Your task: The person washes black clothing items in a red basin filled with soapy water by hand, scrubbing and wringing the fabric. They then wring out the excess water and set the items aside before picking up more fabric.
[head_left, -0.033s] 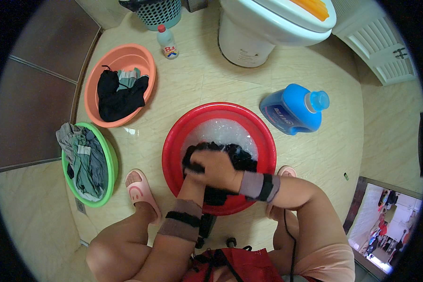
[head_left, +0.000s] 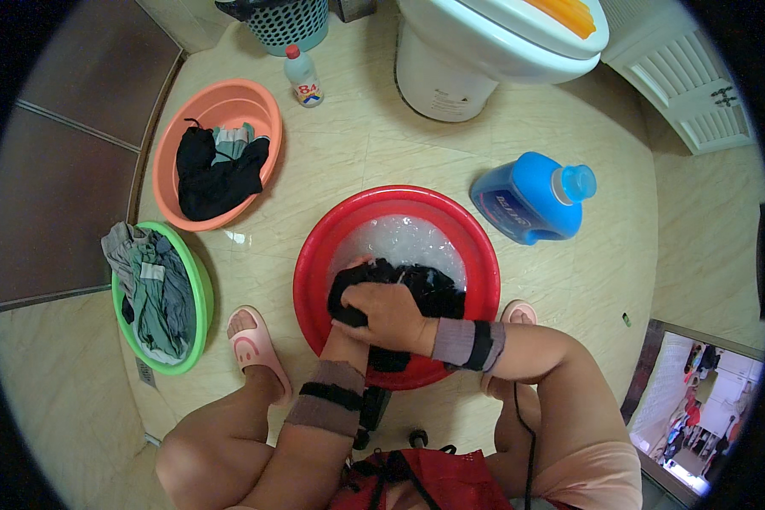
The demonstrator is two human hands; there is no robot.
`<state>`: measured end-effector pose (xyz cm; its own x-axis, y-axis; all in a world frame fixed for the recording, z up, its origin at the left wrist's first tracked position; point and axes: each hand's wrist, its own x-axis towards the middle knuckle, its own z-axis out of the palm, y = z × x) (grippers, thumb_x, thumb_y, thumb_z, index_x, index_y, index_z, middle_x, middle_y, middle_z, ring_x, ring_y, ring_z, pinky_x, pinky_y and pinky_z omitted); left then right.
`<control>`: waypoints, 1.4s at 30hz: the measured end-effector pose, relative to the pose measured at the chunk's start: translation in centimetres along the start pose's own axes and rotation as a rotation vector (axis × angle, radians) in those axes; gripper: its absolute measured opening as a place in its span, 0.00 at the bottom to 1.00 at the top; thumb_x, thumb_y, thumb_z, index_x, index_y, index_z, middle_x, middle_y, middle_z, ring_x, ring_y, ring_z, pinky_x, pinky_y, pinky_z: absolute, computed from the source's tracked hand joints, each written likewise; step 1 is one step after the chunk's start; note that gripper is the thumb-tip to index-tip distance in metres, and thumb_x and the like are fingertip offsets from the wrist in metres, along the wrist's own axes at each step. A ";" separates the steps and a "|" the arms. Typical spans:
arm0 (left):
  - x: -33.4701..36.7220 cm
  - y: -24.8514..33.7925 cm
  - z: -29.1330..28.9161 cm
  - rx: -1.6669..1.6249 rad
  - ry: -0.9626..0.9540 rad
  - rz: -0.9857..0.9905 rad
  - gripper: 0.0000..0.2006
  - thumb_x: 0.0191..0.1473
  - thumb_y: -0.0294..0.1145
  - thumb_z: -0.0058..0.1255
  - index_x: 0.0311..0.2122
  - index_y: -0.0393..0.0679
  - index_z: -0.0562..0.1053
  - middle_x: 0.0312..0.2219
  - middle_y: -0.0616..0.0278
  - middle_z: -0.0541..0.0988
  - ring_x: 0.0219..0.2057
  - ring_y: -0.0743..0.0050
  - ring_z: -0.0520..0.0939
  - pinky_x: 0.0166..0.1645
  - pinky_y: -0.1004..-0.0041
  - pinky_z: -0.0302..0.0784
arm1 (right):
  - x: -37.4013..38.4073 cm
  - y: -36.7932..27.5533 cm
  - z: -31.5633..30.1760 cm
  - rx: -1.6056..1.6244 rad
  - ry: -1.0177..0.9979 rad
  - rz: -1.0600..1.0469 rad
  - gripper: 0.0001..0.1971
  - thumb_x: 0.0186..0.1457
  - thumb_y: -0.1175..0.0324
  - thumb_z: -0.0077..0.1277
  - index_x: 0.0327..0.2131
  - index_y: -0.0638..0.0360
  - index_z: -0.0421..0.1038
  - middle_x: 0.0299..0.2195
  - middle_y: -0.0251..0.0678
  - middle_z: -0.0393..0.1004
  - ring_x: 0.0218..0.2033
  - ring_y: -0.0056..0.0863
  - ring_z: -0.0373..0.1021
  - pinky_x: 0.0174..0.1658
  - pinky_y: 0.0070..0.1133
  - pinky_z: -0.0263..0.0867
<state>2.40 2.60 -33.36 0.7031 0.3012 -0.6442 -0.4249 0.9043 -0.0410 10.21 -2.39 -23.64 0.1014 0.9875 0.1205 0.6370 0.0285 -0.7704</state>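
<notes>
A red basin (head_left: 312, 255) stands on the floor between my feet, with foamy water (head_left: 395, 238) in its far half. Wet black cloth (head_left: 433, 289) is bunched in it, partly in the water. My right hand (head_left: 388, 313) curls around a fold of this cloth, just above my left wrist. The cloth covers most of my left hand (head_left: 359, 263); only a bit of skin shows at its far edge, and its fingers are hidden. Both wrists wear grey bands with black stripes.
An orange basin (head_left: 268, 110) with black and green clothes and a green basin (head_left: 202, 297) with grey-green clothes stand left. A blue detergent bottle (head_left: 518, 200) is right of the red basin. Farther off are a small bottle (head_left: 303, 78), a basket (head_left: 289, 30) and a toilet (head_left: 446, 72).
My right hand has drawn slightly nearer to me and turned, and more of the black cloth shows over my left hand. The basins and bottles have not moved.
</notes>
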 end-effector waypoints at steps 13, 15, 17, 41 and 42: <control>1.8 2.1 -0.9 0.295 0.263 0.320 0.21 0.57 0.39 0.47 0.56 0.48 0.65 0.51 0.59 0.70 0.50 0.61 0.71 0.57 0.59 0.64 | -2.6 12.5 1.5 -0.292 -0.205 0.615 0.20 0.55 0.56 0.48 0.43 0.61 0.61 0.33 0.55 0.74 0.36 0.53 0.72 0.40 0.41 0.67; 1.7 1.5 -1.1 0.417 0.266 0.371 0.17 0.56 0.42 0.45 0.49 0.49 0.69 0.46 0.58 0.74 0.48 0.59 0.74 0.56 0.57 0.67 | -2.6 13.5 1.6 -0.320 -0.305 0.618 0.20 0.54 0.59 0.49 0.44 0.62 0.61 0.34 0.54 0.74 0.35 0.53 0.72 0.39 0.40 0.67; 1.3 0.9 0.0 0.439 0.335 0.330 0.18 0.56 0.43 0.45 0.50 0.49 0.69 0.47 0.58 0.74 0.48 0.58 0.74 0.56 0.57 0.67 | -1.6 14.3 1.0 -0.352 -0.400 0.629 0.20 0.53 0.61 0.51 0.45 0.63 0.61 0.35 0.53 0.74 0.35 0.52 0.72 0.38 0.40 0.68; 0.5 1.0 -2.0 0.211 -0.291 0.195 0.25 0.57 0.55 0.35 0.55 0.53 0.65 0.52 0.59 0.70 0.53 0.58 0.69 0.59 0.55 0.62 | 1.1 0.3 0.7 0.041 0.090 0.029 0.14 0.48 0.55 0.56 0.30 0.55 0.72 0.30 0.42 0.75 0.30 0.42 0.73 0.32 0.33 0.69; 1.0 2.1 -4.8 0.298 -0.426 0.319 0.25 0.57 0.55 0.33 0.55 0.53 0.64 0.51 0.58 0.70 0.53 0.57 0.69 0.60 0.56 0.61 | 1.0 -1.1 1.1 0.057 0.016 0.023 0.14 0.48 0.55 0.56 0.31 0.55 0.72 0.30 0.41 0.75 0.31 0.42 0.73 0.33 0.32 0.69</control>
<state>-0.57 3.34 -37.73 0.7597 0.6101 -0.2251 -0.5176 0.7769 0.3585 8.80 -1.24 -23.37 0.1278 0.9855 0.1117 0.5894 0.0151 -0.8077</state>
